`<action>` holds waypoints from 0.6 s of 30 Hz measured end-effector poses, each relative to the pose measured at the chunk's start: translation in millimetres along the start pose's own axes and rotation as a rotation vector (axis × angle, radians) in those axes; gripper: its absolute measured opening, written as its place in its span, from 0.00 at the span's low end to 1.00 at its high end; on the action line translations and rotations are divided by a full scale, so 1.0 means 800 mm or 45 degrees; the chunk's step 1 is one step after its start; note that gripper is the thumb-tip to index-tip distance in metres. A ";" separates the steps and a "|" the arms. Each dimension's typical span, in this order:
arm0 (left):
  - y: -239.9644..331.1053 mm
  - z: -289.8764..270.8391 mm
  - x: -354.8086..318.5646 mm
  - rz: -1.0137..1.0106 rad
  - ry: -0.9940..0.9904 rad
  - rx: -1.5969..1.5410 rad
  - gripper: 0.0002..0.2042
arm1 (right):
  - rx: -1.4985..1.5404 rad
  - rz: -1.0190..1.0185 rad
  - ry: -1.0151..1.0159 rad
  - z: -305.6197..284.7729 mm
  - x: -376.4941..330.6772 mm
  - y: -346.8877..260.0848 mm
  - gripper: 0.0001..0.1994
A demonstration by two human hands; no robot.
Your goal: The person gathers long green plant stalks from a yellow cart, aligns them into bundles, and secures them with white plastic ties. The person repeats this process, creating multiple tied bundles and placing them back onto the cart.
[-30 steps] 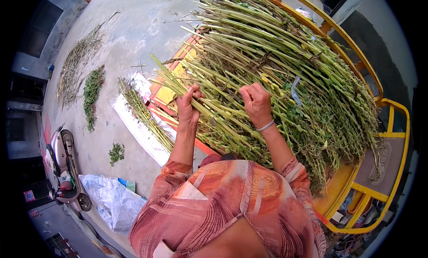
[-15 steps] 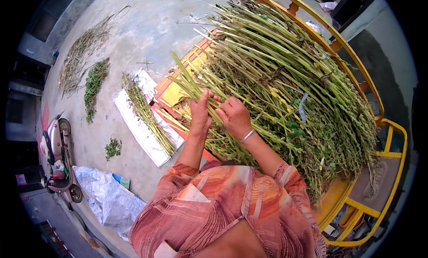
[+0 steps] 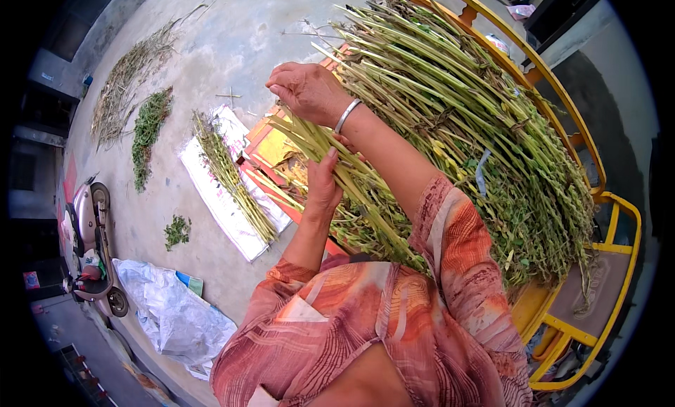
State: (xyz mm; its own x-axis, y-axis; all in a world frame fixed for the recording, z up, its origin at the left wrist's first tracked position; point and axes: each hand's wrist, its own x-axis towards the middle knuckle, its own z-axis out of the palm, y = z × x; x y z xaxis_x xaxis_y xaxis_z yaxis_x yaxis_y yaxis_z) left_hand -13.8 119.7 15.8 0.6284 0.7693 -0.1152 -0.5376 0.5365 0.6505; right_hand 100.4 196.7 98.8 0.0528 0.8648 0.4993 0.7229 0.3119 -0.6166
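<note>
My left hand (image 3: 324, 181) is closed round a bundle of long green-yellow plant stalks (image 3: 360, 196). The bundle slants from its bare upper ends down toward my chest. My right hand (image 3: 307, 92), with a silver bangle on its wrist, is at the upper ends of the bundle. Its fingers are curled together, and what they hold, if anything, is hidden beneath them. Right beside the bundle lies a large heap of similar stalks (image 3: 436, 118), leafy toward the near right, on the orange-and-yellow cart bed (image 3: 271, 148).
Yellow cart rails (image 3: 545, 73) border the heap on the right. On the concrete floor at left, a small stalk bundle (image 3: 235, 182) lies on a white sack (image 3: 204, 171). Green plants (image 3: 150, 136), dry stalks (image 3: 130, 83), a crumpled plastic sheet (image 3: 172, 312) and a parked scooter (image 3: 95, 245) are farther left.
My right hand has left the middle of the bundle and moved up and left to its upper ends. My left hand keeps hold, shifted slightly toward me.
</note>
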 end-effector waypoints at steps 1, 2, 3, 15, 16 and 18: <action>0.000 0.000 0.000 0.005 0.030 0.013 0.15 | -0.054 0.005 -0.048 0.004 -0.007 0.006 0.13; 0.002 0.001 0.002 0.006 0.057 0.027 0.14 | -0.055 -0.003 -0.088 0.006 -0.013 0.011 0.13; 0.001 0.004 0.003 -0.002 0.076 0.043 0.12 | -0.060 -0.004 -0.121 0.003 -0.023 0.012 0.14; -0.019 0.082 0.066 -0.005 0.071 0.049 0.06 | -0.602 0.406 0.054 -0.112 -0.298 -0.077 0.48; -0.020 0.098 0.070 0.013 0.012 0.074 0.07 | -0.626 0.441 0.082 -0.115 -0.342 -0.096 0.46; -0.013 0.150 0.068 -0.033 -0.097 0.109 0.09 | -0.670 0.316 0.331 -0.109 -0.436 -0.117 0.35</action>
State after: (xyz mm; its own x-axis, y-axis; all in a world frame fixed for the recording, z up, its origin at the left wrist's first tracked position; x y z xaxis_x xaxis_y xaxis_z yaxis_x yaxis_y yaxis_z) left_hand 93.8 114.3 93.0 0.6840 0.7253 -0.0779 -0.4726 0.5220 0.7100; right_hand 74.4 -168.0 35.2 0.3798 0.7420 0.5525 0.9060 -0.1778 -0.3841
